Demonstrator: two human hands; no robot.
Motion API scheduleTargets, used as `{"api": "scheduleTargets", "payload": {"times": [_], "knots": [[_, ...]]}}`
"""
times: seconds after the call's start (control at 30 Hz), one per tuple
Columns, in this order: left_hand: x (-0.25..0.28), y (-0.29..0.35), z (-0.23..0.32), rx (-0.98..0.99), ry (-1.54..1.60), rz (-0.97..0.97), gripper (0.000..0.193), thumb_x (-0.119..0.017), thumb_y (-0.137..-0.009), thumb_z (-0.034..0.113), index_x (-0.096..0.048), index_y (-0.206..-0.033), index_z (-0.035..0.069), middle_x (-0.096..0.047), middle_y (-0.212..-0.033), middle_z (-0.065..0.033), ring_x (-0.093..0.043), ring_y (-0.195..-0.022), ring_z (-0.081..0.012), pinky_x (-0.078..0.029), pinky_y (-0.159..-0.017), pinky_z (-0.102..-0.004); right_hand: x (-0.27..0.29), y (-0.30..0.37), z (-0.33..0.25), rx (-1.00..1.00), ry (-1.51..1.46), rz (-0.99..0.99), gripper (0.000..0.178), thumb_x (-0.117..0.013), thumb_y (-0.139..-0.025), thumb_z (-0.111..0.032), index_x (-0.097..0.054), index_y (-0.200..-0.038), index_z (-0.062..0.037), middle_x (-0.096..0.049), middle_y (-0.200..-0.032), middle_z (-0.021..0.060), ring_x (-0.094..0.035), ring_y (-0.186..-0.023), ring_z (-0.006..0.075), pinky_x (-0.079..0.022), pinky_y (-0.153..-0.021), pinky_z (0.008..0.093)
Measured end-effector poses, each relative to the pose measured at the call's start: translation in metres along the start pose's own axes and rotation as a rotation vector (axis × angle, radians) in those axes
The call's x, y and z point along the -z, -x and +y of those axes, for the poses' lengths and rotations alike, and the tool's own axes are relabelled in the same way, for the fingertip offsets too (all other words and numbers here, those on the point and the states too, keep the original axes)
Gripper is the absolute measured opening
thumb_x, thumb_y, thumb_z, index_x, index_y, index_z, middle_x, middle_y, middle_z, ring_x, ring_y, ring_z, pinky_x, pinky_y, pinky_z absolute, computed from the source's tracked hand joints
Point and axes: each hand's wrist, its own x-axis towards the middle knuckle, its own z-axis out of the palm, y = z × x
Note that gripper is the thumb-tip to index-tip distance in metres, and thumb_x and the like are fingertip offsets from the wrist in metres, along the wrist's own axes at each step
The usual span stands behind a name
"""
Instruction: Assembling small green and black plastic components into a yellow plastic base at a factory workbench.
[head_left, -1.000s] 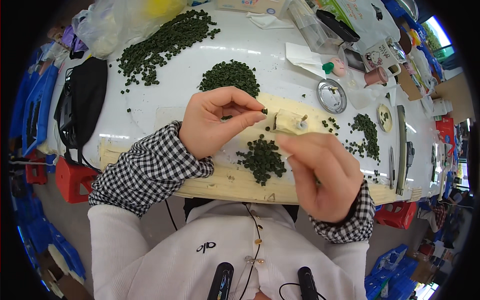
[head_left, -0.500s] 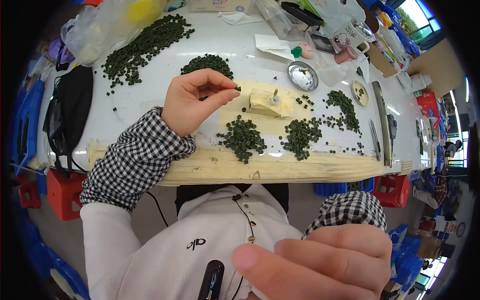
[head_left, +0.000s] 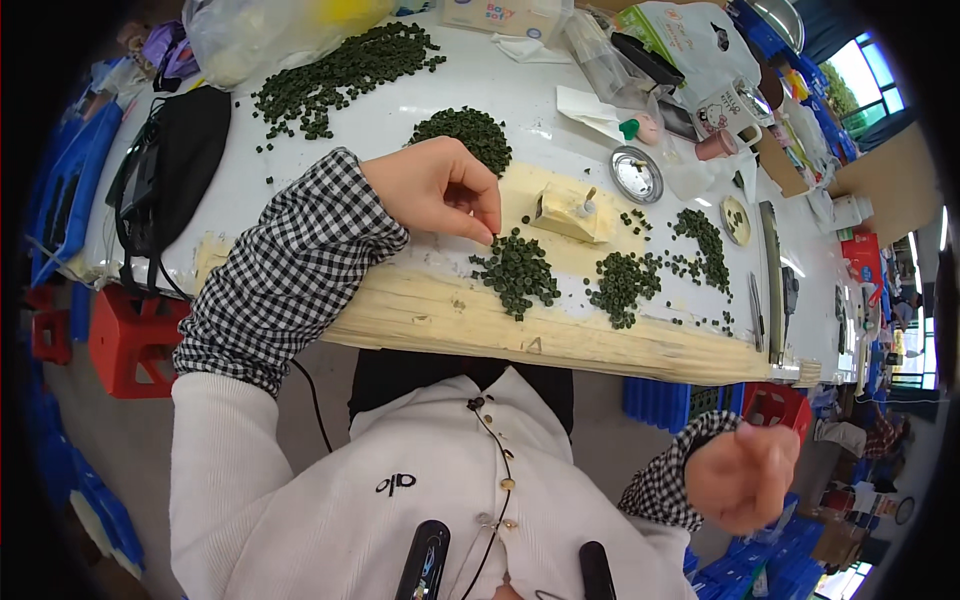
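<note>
My left hand (head_left: pixel 450 195) is closed in a pinch, thumb and forefinger together, at the upper left edge of a pile of small dark green ring-like pieces (head_left: pixel 518 275). One small dark green piece (head_left: pixel 495 240) shows at the fingertips. To the right of that hand, a cream-coloured block (head_left: pixel 572 214) carries a thin upright peg (head_left: pixel 590 197). A second pile of the same pieces (head_left: pixel 624 288) lies right of the first. My right hand (head_left: pixel 745 475) is in the air beyond the table's front edge, its fingers curled and blurred; what it holds, if anything, cannot be made out.
More green pieces lie in heaps (head_left: pixel 465 137) behind the left hand, at the far left (head_left: pixel 345 78) and at the right (head_left: pixel 705 245). A round metal lid (head_left: pixel 636 174), tweezers (head_left: pixel 756 310), a long metal bar (head_left: pixel 770 280) and a black bag (head_left: pixel 180 160) are on the table.
My left hand has come down from beside the block to the near pile. My right hand has drawn away to the right, off the lower middle. The view has shifted a little.
</note>
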Motion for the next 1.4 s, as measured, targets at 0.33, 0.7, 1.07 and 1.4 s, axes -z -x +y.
{"api": "scheduleTargets", "payload": {"times": [0.33, 0.7, 1.07, 1.4], "knots": [[0.002, -0.004, -0.002, 0.036, -0.287, -0.004, 0.013, -0.071, -0.082, 0.007, -0.07, -0.093, -0.001, -0.067, -0.079, -0.0063, -0.058, -0.064, -0.0093, -0.046, -0.057, -0.0226, -0.013, 0.116, 0.048, -0.451, 0.202, -0.435, 0.029, -0.056, -0.08, 0.008, -0.066, -0.107, 0.0034, -0.052, -0.061, 0.0054, -0.046, -0.051, 0.0166, -0.036, -0.048, 0.0287], [0.001, -0.01, -0.009, -0.134, -0.637, 0.464, 0.012, -0.07, -0.081, 0.006, -0.068, -0.092, 0.002, -0.063, -0.081, -0.0073, -0.059, -0.066, -0.0169, -0.049, -0.059, -0.0272, -0.022, 0.119, 0.046, -0.485, 0.266, -0.405, 0.019, -0.06, -0.081, 0.001, -0.067, -0.098, 0.0034, -0.05, -0.061, 0.0048, -0.045, -0.052, 0.0164, -0.036, -0.05, 0.0298], [-0.01, -0.025, -0.02, -0.114, -0.801, 0.465, 0.008, -0.068, -0.08, 0.008, -0.063, -0.084, 0.003, -0.053, -0.082, -0.0068, -0.054, -0.081, -0.024, -0.047, -0.071, -0.0329, -0.025, 0.099, 0.04, -0.54, 0.098, -0.54, 0.02, -0.073, -0.071, 0.004, -0.068, -0.089, -0.0028, -0.061, -0.075, 0.0062, -0.053, -0.069, 0.0243, -0.044, -0.064, 0.0342], [-0.022, -0.019, -0.002, -0.111, -0.494, 0.703, 0.008, -0.066, -0.085, 0.004, -0.064, -0.092, 0.0, -0.063, -0.083, -0.0076, -0.057, -0.063, -0.0137, -0.046, -0.055, -0.025, -0.082, 0.058, 0.007, -0.364, -0.06, -0.922, 0.02, -0.072, -0.07, -0.007, -0.066, -0.088, -0.0024, -0.056, -0.084, 0.0051, -0.053, -0.084, 0.0239, -0.042, -0.079, 0.0372]]}}
